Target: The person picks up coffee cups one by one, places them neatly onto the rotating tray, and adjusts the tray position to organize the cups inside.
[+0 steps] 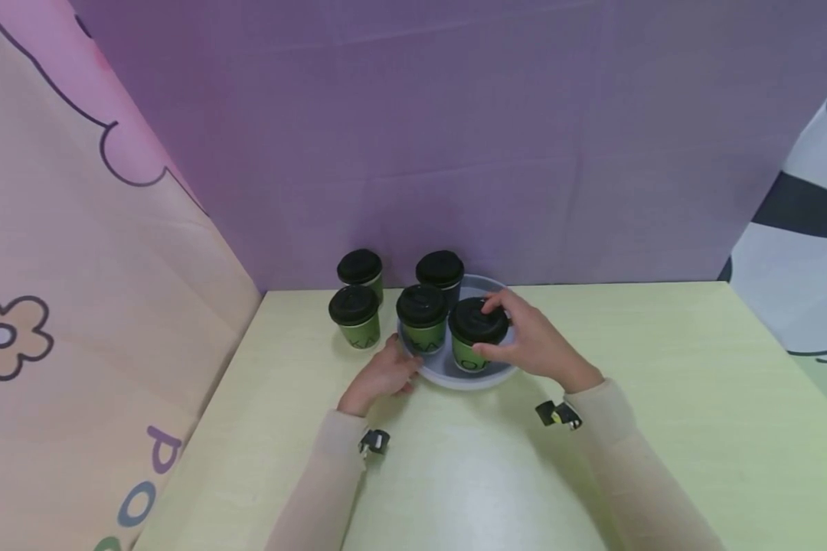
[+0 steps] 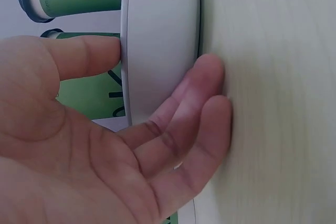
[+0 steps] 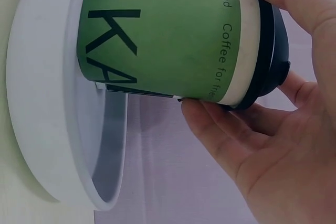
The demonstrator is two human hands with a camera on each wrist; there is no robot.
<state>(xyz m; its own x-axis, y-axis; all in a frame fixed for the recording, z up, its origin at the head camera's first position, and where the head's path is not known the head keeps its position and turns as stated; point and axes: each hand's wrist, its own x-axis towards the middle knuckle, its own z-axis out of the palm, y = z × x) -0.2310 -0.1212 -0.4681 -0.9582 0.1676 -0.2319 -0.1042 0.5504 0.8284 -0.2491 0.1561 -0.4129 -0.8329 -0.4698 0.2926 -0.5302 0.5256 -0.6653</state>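
My right hand (image 1: 540, 344) grips a green paper coffee cup (image 3: 163, 38) near its black lid (image 3: 273, 51), thumb on one side and fingers on the other. This cup stands upright over the front right of a round grey-white tray (image 1: 455, 379). At the tray's front left edge, my left hand (image 1: 384, 373) holds the rim, with its thumb (image 2: 89, 56) on the rim and its fingers (image 2: 205, 77) curled against the outer wall near the tabletop. Beside the held cup, a second lidded cup (image 1: 423, 337) stands on the tray. Behind it is another black-lidded cup (image 1: 441, 268).
Two more green cups with black lids, a front one (image 1: 358, 329) and a rear one (image 1: 361, 268), stand on the table left of the tray. A purple cloth backdrop (image 1: 455, 153) rises at the pale table's (image 1: 475, 474) back edge. Printed cloth (image 1: 110, 306) hangs along the left side.
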